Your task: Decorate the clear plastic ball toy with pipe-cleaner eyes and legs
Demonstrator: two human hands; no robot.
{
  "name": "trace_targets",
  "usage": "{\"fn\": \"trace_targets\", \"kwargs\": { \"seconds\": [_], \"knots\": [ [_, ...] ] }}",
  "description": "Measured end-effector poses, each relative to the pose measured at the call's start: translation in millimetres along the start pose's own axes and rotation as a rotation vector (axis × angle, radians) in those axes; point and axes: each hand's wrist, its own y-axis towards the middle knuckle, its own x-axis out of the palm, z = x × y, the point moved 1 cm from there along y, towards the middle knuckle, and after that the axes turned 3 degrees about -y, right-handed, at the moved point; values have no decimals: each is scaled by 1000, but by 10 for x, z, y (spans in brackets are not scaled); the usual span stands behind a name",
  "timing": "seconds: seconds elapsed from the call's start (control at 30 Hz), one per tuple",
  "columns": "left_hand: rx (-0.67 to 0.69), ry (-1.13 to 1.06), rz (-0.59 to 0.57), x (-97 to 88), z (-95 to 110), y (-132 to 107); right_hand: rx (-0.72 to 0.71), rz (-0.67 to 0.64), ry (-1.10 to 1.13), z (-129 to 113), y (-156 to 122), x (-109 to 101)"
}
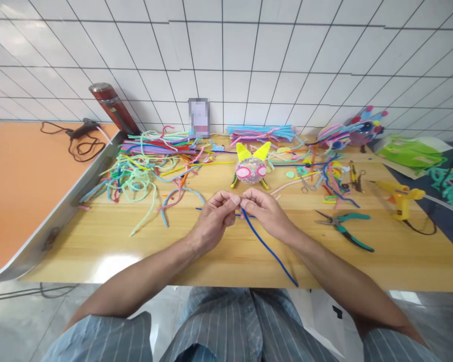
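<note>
A dark blue pipe cleaner (266,245) hangs from my fingertips and slants down to the right, its free end near the table's front edge. My left hand (217,221) and my right hand (267,213) meet thumb to thumb, both pinching it near its upper end. The very tip is hidden between the fingers. Just beyond them stands a clear, rounded figure (251,171) with yellow pipe-cleaner ears, pink-rimmed oval eyes and dark-and-yellow feet. Behind my hands, another blue pipe cleaner (199,208) lies flat, partly covered.
Teal-handled pliers (342,221) and a yellow glue gun (403,198) lie to the right. Tangled pipe cleaners (132,176) spread over the left side, with a blue bundle (262,133) at the wall. A red-brown flask (113,108) and a phone (199,118) stand at the back.
</note>
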Motion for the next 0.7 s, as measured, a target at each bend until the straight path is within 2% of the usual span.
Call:
{"fn": "trace_targets", "kwargs": {
  "seconds": [0.13, 0.23, 0.37, 0.47, 0.6, 0.7],
  "knots": [
    [-71, 108, -120, -134, 73, 69, 73, -29, 1, -27, -16, -87],
    [-61, 295, -200, -218, 192, 121, 95, -55, -118, -45, -29, -147],
    [-10, 497, -280, -228, 309, 127, 102, -88, -228, -27, -34, -162],
    [41, 461, -210, -195, 255, 94, 82, -57, -227, 3, -23, -110],
    [15, 185, -27, -110, 55, 38, 39, 17, -79, 75, 5, 30],
    [-15, 41, 31, -26, -36, 8, 62, 63, 44, 148, 15, 100]
  ]
}}
